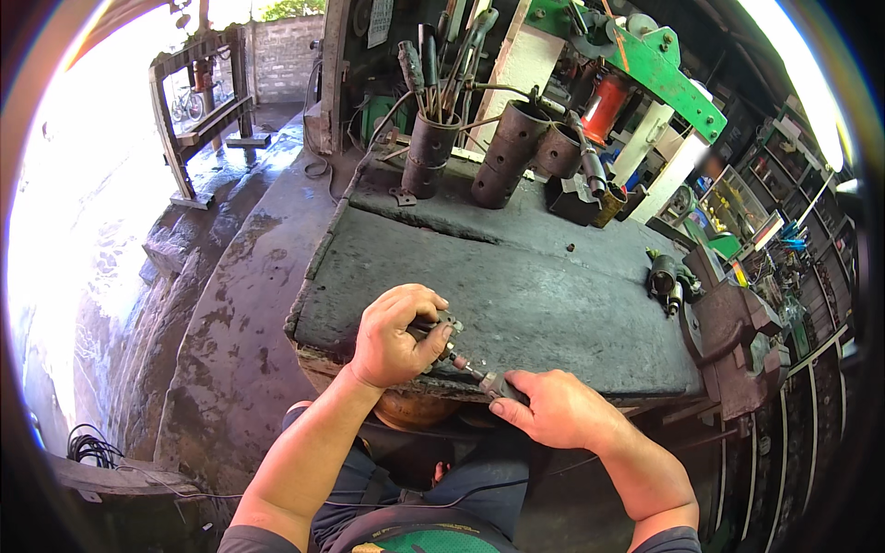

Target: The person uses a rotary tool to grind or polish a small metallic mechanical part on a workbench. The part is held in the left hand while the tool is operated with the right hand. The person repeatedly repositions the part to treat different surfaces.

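At the bottom, the person's lap and dark clothes show, partly cut off by the edge of the picture. Both bare arms come up from there.

The right hand [553, 405] is at the near edge of the workbench [516, 276]. Its fingers are closed around a small dark metal part [501, 385]. Most of that part is hidden inside the hand, so its shape is hard to tell.

The left hand [395, 334] is just beside it, a little farther up on the bench. It is curled tight around a dark metal piece [442, 332]. Only a few bumpy bits peek out past the fingers. A thin rod [466, 366] runs between the two hands. I cannot tell if it all makes one thing or two.

The bench top is grey, dirty and worn. On its right edge sits a big rusty vise [737, 336], with small dark tubes [666, 276] near it.

Farther back stand three rusty metal pipes [498, 147]. The left one holds a bunch of tools [442, 64], but they are too crowded to tell apart.

Behind them is a green metal frame [664, 64] and a red cylinder [604, 106]. Shelves on the far right are blurry. On the far left, the bright outdoors is washed out white.
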The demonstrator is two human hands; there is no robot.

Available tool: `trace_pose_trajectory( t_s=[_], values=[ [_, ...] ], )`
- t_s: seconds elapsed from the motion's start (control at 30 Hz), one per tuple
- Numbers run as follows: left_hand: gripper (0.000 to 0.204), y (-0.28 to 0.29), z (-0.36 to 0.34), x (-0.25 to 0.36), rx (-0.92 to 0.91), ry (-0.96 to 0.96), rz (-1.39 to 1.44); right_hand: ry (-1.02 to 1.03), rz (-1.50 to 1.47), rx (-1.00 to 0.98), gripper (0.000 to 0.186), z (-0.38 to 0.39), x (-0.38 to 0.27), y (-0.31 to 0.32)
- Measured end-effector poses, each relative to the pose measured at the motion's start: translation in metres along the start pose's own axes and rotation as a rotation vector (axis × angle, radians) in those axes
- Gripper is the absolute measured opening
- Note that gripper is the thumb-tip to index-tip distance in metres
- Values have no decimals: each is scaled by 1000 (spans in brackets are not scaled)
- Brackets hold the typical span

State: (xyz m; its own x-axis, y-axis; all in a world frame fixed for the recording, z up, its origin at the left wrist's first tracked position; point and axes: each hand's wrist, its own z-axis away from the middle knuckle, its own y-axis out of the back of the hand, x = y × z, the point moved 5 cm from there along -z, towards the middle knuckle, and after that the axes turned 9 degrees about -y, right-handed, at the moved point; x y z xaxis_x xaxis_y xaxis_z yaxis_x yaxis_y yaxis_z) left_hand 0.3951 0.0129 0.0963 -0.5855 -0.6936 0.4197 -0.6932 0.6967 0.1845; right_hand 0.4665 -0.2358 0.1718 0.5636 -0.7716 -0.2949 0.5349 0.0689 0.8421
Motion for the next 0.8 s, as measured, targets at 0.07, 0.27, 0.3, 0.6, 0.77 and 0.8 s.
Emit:
trace_pose_trajectory(
  t_s=[0.07, 0.27, 0.3, 0.6, 0.77, 0.8],
  values=[
    [27, -1, 0, 0, -1, 9, -10, -34, -4, 21, 54, -2, 2, 2],
    [27, -1, -1, 1, -12, 9, 10, -32, 13, 9, 56, 1, 4, 4],
    [27, 0, -1, 1, -9, 7, -1, -38, 10, 0, 56, 3, 4, 4],
    [27, -2, 1, -1, -6, 23, 8, -6, 26, 42, 52, 4, 4, 3],
    [27, -2, 2, -2, -10, 34, 6, -40, 32, 10, 57, 7, 6, 4],
    [27, -2, 2, -2, -7, 28, 10, -31, 29, 2, 57, 8, 5, 3]
  ],
)
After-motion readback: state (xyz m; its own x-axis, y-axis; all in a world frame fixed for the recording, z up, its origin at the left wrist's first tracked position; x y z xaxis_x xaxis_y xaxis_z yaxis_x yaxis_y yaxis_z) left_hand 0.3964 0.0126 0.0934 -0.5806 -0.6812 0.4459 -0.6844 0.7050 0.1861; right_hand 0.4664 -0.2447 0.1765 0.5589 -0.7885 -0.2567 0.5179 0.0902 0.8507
